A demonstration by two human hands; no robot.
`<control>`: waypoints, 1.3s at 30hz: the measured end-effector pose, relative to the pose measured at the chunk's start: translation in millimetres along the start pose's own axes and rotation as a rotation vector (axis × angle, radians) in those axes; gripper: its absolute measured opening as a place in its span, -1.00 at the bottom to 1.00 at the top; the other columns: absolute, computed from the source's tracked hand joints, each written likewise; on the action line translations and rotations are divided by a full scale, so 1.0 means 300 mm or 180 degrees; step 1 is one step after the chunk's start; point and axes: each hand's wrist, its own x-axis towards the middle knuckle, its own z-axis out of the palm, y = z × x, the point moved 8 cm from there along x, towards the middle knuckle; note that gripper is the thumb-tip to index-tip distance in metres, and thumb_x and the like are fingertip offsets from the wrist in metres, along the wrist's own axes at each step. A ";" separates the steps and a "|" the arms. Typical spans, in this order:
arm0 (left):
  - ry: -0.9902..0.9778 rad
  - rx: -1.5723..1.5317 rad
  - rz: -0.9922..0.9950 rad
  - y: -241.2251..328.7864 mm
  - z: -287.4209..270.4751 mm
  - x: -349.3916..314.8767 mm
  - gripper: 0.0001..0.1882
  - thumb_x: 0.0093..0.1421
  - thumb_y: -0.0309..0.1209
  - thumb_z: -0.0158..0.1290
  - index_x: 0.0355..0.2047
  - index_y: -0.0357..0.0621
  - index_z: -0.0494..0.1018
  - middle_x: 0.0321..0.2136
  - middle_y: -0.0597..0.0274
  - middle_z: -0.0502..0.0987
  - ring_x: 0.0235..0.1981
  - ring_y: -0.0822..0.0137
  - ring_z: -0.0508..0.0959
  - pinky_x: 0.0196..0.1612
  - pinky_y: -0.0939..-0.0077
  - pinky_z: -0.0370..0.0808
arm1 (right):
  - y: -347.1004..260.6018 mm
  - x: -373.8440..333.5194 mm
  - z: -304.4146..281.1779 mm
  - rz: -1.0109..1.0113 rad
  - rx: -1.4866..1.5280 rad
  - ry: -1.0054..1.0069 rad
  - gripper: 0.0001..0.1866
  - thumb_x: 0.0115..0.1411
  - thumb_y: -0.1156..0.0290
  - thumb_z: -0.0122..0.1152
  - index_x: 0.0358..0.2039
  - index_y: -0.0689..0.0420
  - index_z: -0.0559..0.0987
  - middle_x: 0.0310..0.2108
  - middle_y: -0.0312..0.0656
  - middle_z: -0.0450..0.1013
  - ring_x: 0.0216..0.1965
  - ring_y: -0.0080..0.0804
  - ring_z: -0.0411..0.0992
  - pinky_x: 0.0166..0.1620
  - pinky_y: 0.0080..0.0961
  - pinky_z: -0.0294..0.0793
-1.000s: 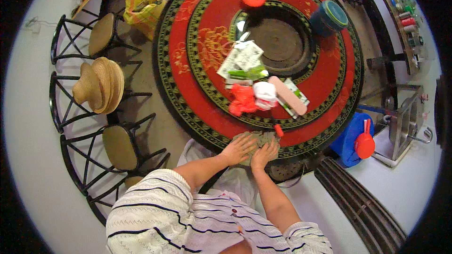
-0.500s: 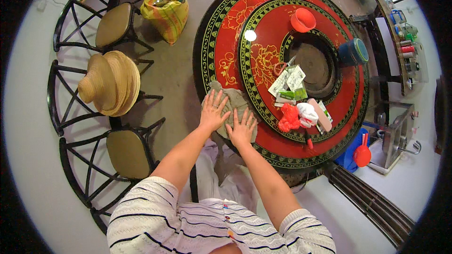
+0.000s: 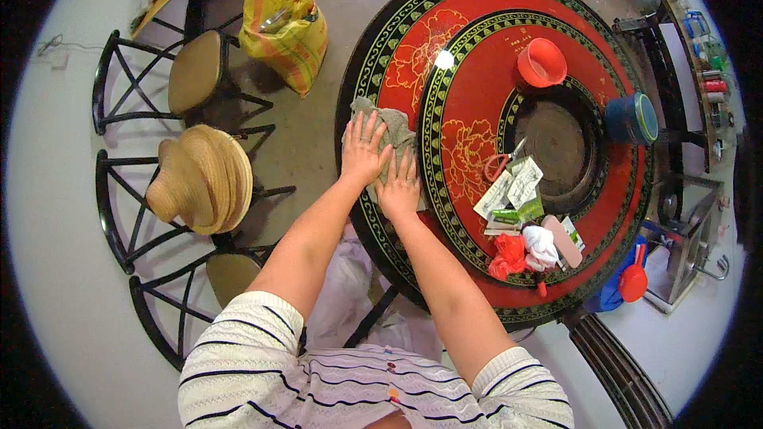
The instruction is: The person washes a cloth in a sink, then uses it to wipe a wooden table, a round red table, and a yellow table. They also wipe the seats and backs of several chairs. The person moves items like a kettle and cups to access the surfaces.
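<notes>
Both my hands lie flat on a grey cloth (image 3: pixel 395 129) at the left edge of a round red and black table (image 3: pixel 413 56). My left hand (image 3: pixel 363 149) presses the cloth's left part with fingers spread. My right hand (image 3: pixel 400 187) rests on its lower part, fingers together and pointing up. The cloth is crumpled and sticks out above my fingers.
On the table are a red bowl (image 3: pixel 542 62), a blue round tin (image 3: pixel 633 118), scissors (image 3: pixel 499 165), paper packets (image 3: pixel 511 191) and red and white bags (image 3: pixel 524 250). A stack of straw hats (image 3: pixel 203 180) sits on a stool at the left. A yellow bag (image 3: pixel 284 28) stands on the floor.
My hands and the cloth have slid along the table's rim to the left, from near the red and white bags to the rim's left side.
</notes>
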 end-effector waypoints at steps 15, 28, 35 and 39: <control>0.0053 -0.0779 0.1141 -0.173 0.001 0.815 -0.41 0.27 -0.11 0.00 0.27 0.02 0.23 0.38 0.17 0.05 0.42 0.02 -0.06 0.42 -0.02 -0.12 | -0.028 0.722 -0.167 0.0851 -0.0607 0.0565 -0.06 0.21 -0.14 0.08 0.43 0.06 -0.04 0.44 0.06 -0.18 0.45 0.07 -0.25 0.40 0.14 -0.35; -0.0474 -0.0561 0.2465 0.031 0.015 1.350 -0.37 0.30 -0.08 -0.09 0.37 0.26 0.12 0.41 0.22 0.01 0.44 0.02 -0.10 0.43 0.02 -0.17 | 0.124 1.095 -0.345 0.1961 -0.0150 0.0697 -0.12 0.28 -0.10 -0.01 0.41 0.19 -0.02 0.42 0.11 -0.17 0.46 0.06 -0.30 0.42 0.06 -0.39; -0.0669 -0.0488 0.3086 0.210 0.037 1.601 -0.38 0.32 -0.03 -0.12 0.36 0.22 0.14 0.40 0.19 0.04 0.43 -0.01 -0.08 0.43 -0.01 -0.17 | 0.256 1.259 -0.469 0.2306 -0.0021 0.0953 -0.15 0.22 -0.04 0.12 0.35 0.24 0.13 0.39 0.09 -0.04 0.44 0.01 -0.20 0.43 0.00 -0.33; -0.0855 -0.0637 0.3397 0.321 0.051 1.703 -0.39 0.32 -0.01 -0.12 0.35 0.21 0.16 0.39 0.18 0.05 0.42 -0.02 -0.07 0.42 -0.03 -0.15 | 0.369 1.335 -0.519 0.2485 0.0186 0.1173 -0.20 0.20 0.00 0.17 0.29 0.28 0.23 0.37 0.11 0.01 0.44 0.01 -0.16 0.43 0.00 -0.30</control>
